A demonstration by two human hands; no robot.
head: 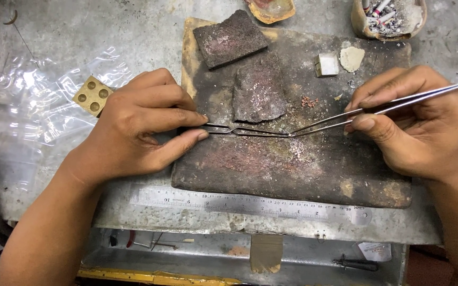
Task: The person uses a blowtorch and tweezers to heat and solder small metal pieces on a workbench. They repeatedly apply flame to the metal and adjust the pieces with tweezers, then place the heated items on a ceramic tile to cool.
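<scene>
Tips of two thin steel tweezers meet at 12 o'clock from us on the scorched dark slab (271, 175): left hand (133, 127) pinches crossed tweezers (239, 130) shut, right hand (420, 119) squeezes long straight tweezers (398, 101), steadying something too small to tell.

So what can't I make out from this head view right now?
- What the two tweezer tips pinch: too small; the right tweezers and left tweezers meet at one point on the dark block.
- Left tweezers' handle: hidden inside the left hand.
- Right tweezers' far end: cut off by the right edge, past the right hand.
- Drawer contents: dim and cut off by the bottom edge.
</scene>
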